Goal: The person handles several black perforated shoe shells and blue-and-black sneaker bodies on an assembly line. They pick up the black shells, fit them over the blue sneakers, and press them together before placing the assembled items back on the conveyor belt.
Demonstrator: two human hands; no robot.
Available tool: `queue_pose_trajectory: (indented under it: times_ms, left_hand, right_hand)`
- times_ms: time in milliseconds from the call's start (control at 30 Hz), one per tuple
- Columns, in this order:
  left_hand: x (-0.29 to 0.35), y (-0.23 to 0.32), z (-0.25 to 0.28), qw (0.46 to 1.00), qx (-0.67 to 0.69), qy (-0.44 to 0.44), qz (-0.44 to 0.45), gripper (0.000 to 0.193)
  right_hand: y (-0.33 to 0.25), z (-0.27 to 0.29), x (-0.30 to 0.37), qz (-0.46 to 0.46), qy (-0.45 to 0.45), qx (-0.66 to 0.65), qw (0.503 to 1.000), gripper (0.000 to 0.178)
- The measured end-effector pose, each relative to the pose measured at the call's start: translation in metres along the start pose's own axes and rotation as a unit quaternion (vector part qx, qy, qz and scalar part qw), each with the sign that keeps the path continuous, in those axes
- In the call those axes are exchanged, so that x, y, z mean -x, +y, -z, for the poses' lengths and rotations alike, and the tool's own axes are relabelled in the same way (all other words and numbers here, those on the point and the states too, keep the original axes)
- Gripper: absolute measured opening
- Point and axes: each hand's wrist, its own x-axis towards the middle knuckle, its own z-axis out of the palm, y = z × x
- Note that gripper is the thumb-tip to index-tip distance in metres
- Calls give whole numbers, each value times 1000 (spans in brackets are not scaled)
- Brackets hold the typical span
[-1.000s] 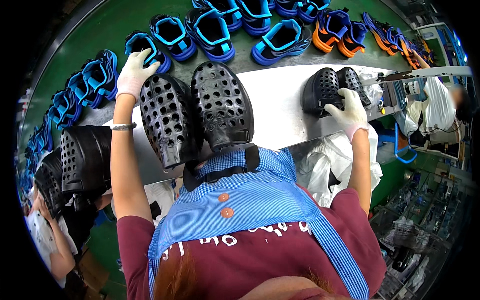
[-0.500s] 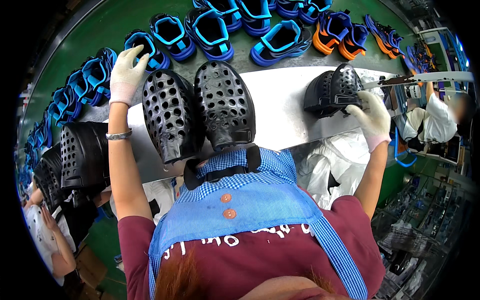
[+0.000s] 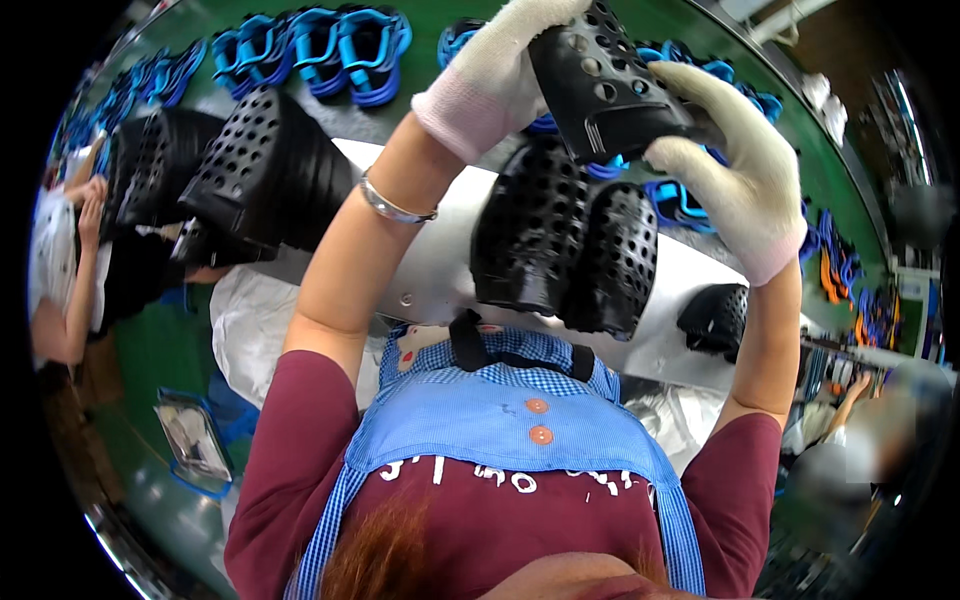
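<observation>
A black perforated shell (image 3: 605, 95), shaped like the front of a shoe, is raised close in front of me at the top of the view. My left hand (image 3: 505, 70), in a white glove, grips its left side; some of the fingers are hidden behind it. The gloved right hand (image 3: 740, 165) curls round the other end, thumb below and fingers above. Beneath the raised piece, two more perforated shells, a left one (image 3: 530, 235) and a right one (image 3: 612, 262), stand side by side on the white board (image 3: 425, 255).
Black-and-blue shoes (image 3: 370, 55) line the green-edged table beyond the board. Large black shells (image 3: 270, 170) stand at left, and a smaller shell (image 3: 716, 318) sits right. White sacks (image 3: 255, 335) hang below the board. Co-workers (image 3: 70, 270) are at both sides.
My left hand has left the blue shoe it was near, and my right hand has left the right end of the board. Both now hold a shell up high. The view has shifted.
</observation>
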Motion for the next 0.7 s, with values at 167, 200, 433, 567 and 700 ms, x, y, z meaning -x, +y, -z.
queue_pose_trajectory:
  times_ms: [167,200,433,567,700]
  left_hand:
    - [22,15,2,970,-134,154,-133,39]
    - [21,11,18,947,-187,196,-171,33]
    - [22,-5,69,917,-189,282,-211,26]
    - [34,-9,88,889,-295,337,-95,37]
    - [54,-20,133,680,-696,222,-65,53]
  right_hand:
    - [0,-39,-47,-82,-126,32,988,54]
    - [-2,-45,-55,-93,-152,39,983,53]
    - [6,-78,-76,-134,-202,101,965,39]
    - [25,-91,-82,-87,-178,188,962,43]
    - [46,-95,-101,-84,-198,297,930,38]
